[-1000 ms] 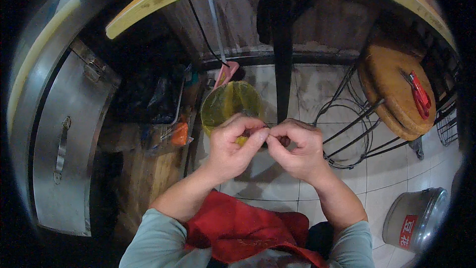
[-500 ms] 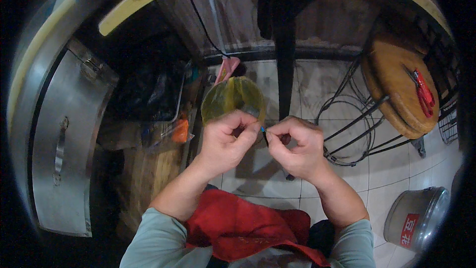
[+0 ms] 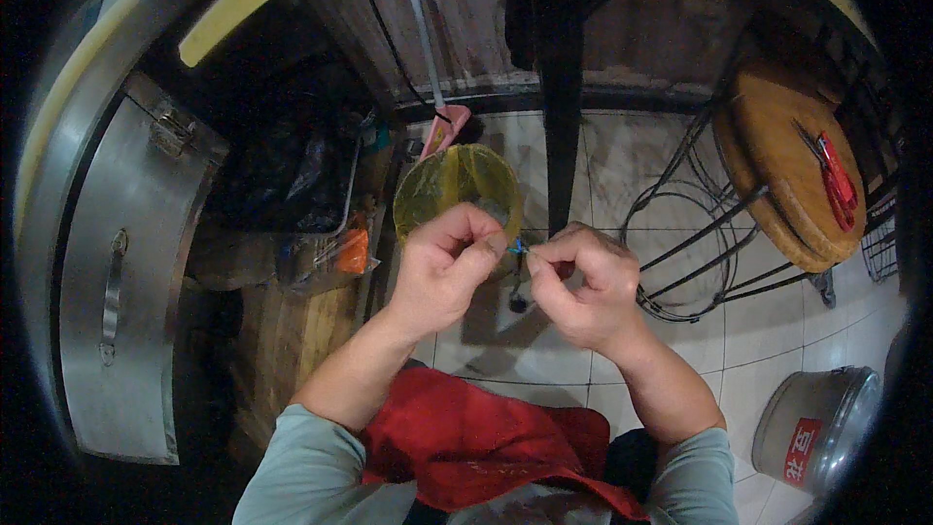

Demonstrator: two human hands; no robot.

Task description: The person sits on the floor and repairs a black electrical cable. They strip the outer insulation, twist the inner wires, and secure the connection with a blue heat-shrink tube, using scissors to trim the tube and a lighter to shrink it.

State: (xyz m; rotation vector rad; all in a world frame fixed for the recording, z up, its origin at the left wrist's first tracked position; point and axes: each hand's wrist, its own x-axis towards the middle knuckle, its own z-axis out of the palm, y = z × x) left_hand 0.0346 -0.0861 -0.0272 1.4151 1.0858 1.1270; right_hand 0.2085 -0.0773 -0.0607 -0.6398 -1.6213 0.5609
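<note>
Below our head camera, we are pinching a small blue tie [image 3: 518, 246] between both hands: left hand [image 3: 442, 267] curled, fingertips closed on it; right hand [image 3: 581, 284] likewise closed on its other end. Beneath them we are seeing a yellow-lined bin [image 3: 457, 192], a dark table leg [image 3: 562, 126] just behind, wire racks [image 3: 680, 253] and a round wooden chopping board [image 3: 787, 175] with a red tool [image 3: 838, 175] to the right, a steel cabinet [image 3: 126, 282] left, a steel bucket [image 3: 816, 423] lower right. Compared with a second ago, our hands are sitting lower, clear of the bin's mouth. Open tiled floor [image 3: 505, 350] is lying under our wrists.
</note>
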